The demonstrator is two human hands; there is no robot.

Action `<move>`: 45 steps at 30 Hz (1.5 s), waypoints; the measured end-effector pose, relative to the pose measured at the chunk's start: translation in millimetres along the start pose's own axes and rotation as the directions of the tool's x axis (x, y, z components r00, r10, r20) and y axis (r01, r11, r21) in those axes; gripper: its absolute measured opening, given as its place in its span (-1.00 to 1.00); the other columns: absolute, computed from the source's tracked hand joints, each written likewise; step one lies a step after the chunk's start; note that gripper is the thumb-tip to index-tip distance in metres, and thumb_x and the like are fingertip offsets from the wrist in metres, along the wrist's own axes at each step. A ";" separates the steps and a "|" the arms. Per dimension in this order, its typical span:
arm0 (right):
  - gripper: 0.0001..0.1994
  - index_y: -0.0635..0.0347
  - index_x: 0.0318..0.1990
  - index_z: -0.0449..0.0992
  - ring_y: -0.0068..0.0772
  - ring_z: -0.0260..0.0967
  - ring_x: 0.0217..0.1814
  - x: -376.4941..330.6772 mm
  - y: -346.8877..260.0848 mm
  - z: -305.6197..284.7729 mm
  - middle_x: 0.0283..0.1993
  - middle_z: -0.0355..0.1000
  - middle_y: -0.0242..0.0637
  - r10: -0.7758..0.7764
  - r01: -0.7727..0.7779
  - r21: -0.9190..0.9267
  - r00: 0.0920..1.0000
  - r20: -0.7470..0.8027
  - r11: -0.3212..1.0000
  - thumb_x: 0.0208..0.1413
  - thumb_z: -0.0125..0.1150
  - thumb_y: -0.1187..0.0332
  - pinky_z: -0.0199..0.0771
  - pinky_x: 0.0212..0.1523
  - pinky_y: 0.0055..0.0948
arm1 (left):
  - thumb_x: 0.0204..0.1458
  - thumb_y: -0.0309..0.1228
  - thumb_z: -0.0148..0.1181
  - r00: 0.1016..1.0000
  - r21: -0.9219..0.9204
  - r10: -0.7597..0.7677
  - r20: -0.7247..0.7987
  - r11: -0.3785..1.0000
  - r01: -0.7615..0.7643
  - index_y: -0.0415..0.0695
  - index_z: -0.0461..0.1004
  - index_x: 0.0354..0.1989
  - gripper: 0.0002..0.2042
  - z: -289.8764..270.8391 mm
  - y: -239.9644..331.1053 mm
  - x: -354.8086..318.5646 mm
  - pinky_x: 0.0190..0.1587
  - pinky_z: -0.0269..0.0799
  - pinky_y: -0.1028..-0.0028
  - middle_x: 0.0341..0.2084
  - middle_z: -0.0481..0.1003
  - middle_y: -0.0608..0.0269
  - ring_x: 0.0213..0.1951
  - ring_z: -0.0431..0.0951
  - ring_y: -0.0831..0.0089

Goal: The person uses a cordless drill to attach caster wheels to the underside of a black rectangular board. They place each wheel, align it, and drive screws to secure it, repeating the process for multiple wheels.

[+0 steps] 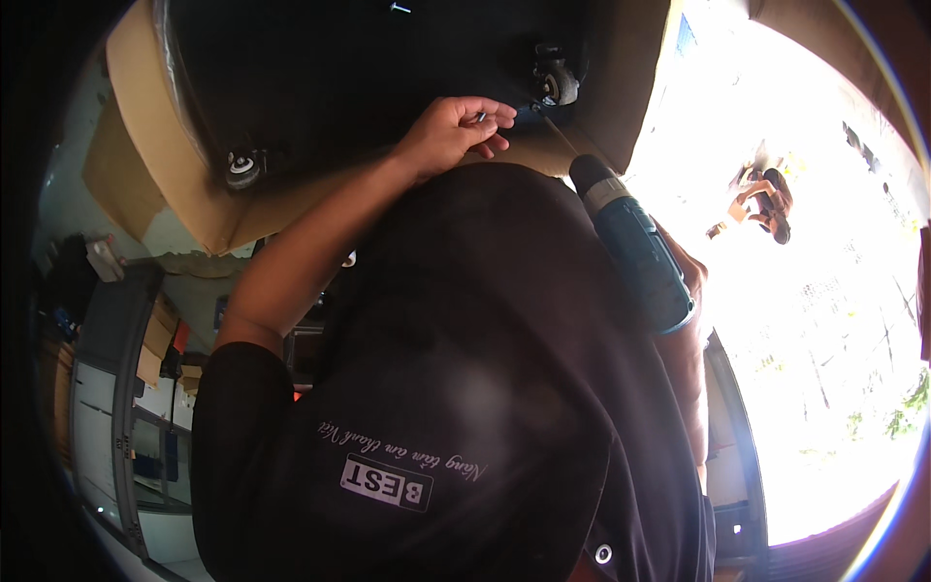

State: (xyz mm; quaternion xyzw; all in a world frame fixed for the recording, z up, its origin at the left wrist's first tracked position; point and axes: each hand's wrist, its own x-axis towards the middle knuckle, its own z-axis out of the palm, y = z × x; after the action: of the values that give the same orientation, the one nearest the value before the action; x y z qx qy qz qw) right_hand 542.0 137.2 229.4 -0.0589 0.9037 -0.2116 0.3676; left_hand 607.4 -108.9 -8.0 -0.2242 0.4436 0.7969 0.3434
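My right hand [692,272] is wrapped round a teal and black cordless drill [635,254], which hides most of its fingers. From the drill's chuck a long thin bit [558,130] reaches up to the base of a caster wheel [558,85] on a black panel [359,87]. Close to the bit's tip, my left hand [458,134] hovers over the panel's near edge with its fingers curled and thumb drawn in. A tiny bluish glint shows between them, too small to name. Farther up the panel lies a loose silver screw [400,8].
Cardboard walls [635,87] surround the black panel. A second caster [242,169] sits at its left corner. Shelving [145,388] with boxes stands at left. Another person [766,204] is off to the right in bright light.
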 end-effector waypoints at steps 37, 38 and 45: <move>-0.63 0.29 0.08 0.64 -0.26 0.67 -0.09 -42.0 32.9 -24.3 -0.06 0.64 -0.17 -0.131 0.132 0.044 0.991 -0.035 0.990 0.09 0.34 0.48 0.63 -0.02 -0.36 | 0.38 -0.28 0.21 0.960 -0.479 -0.145 -0.242 0.878 0.012 -0.33 0.52 0.00 -0.70 54.0 -8.0 19.3 0.01 0.70 0.32 -0.10 0.63 0.00 -0.09 0.69 0.27; -0.65 0.29 0.06 0.65 -0.25 0.67 -0.09 -45.0 45.1 -21.0 -0.06 0.64 -0.16 -0.185 0.187 0.052 0.982 -0.046 0.981 0.09 0.34 0.47 0.63 -0.03 -0.35 | 0.37 -0.26 0.21 0.954 -0.513 -0.175 -0.244 0.858 0.026 -0.33 0.52 0.00 -0.69 61.5 -5.3 19.2 0.03 0.71 0.31 -0.09 0.63 -0.01 -0.08 0.69 0.26; -0.53 0.39 0.20 0.58 -0.24 0.68 0.00 -51.5 92.5 -11.7 -0.02 0.66 -0.04 -0.204 0.205 0.061 0.979 -0.028 0.977 0.13 0.42 0.43 0.65 0.03 -0.34 | 0.36 -0.20 0.21 0.954 -0.622 -0.243 -0.173 0.778 0.085 -0.29 0.52 -0.06 -0.68 75.7 -10.4 38.3 0.04 0.72 0.28 -0.12 0.64 0.01 -0.10 0.69 0.28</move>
State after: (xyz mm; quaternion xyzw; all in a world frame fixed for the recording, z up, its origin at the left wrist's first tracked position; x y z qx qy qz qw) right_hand 575.7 238.2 230.5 -0.1375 0.8895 -0.2778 0.3357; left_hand 585.8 -26.6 -0.8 -0.4567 0.1812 0.8299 0.2643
